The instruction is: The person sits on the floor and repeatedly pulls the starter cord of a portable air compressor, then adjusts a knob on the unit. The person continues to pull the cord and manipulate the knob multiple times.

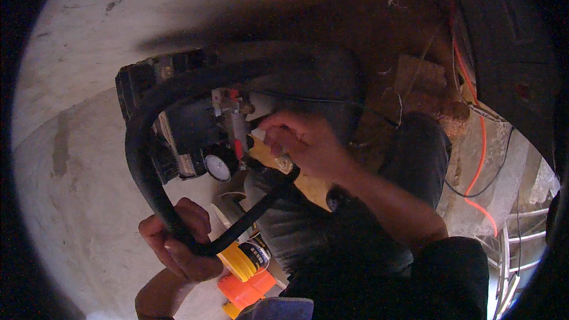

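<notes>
The left hand [178, 243] is closed around the hose [142, 142], likely bracing its loop so the far end stays steady at the compressor [189, 118]. The right hand [305, 142] pinches the brass fitting [283, 163] beside the gauge [217, 167], fingers nearly together.

round white gauge dial [217, 168], yellow-capped bottle [242, 259]

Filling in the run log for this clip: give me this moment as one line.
left hand: grips black hose | right hand: at hose end beside compressor gauge | yellow canister below
</notes>
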The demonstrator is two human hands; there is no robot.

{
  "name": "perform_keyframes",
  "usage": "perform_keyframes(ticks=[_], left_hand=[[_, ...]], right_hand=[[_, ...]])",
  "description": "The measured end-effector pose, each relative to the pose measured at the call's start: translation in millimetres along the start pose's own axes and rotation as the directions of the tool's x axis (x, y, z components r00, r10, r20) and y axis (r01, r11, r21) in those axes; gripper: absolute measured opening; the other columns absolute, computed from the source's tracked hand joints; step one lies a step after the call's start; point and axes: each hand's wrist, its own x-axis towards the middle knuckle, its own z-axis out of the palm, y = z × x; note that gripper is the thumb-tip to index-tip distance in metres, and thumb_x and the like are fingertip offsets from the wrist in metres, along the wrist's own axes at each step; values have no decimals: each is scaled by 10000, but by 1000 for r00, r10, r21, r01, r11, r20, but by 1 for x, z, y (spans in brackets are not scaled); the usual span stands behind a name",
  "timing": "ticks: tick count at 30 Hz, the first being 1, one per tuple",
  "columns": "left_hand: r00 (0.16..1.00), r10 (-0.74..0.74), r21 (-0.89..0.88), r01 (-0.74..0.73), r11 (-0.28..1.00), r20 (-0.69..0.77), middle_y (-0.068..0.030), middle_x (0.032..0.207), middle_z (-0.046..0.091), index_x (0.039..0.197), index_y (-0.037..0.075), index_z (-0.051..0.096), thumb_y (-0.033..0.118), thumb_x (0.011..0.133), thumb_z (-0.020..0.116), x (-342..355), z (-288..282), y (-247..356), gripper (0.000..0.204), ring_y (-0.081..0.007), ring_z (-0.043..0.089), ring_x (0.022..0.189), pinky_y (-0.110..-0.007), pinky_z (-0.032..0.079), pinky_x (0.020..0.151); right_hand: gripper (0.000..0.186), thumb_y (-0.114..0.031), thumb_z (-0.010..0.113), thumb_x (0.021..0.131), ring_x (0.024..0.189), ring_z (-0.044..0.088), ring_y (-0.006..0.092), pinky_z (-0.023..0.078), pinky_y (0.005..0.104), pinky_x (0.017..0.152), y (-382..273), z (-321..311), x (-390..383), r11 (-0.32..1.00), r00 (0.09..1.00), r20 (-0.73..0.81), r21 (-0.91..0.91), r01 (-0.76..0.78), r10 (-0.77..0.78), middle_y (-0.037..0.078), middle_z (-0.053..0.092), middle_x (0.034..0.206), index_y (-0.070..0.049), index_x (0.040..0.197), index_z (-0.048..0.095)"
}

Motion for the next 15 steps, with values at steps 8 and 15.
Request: perform_keyframes(ticks=[8, 15], left_hand=[[997, -67, -124, 71, 990, 38, -22, 873, 499, 1131, 131, 397, 388, 960, 558, -3, -6, 4, 348, -131, 446, 761, -342, 454, 815], [990, -129, 9, 129, 992, 61, -29, 894, 492, 1129, 115, 409, 375, 976, 531, -4, -12, 7, 325, -131, 440, 763, -321, 450, 778]], right_hand=[[153, -8, 631, 842, 747, 651, 250, 514, 339, 629, -11, -4, -13, 857, 912, 190, -315, 408, -365, 126, 634, 876, -30, 993, 625], [192, -36, 661, 782, 753, 630, 293, 520, 371, 636, -10, -3, -16, 732, 861, 278, -453, 508, -425, 119, 613, 873, -27, 970, 623]])
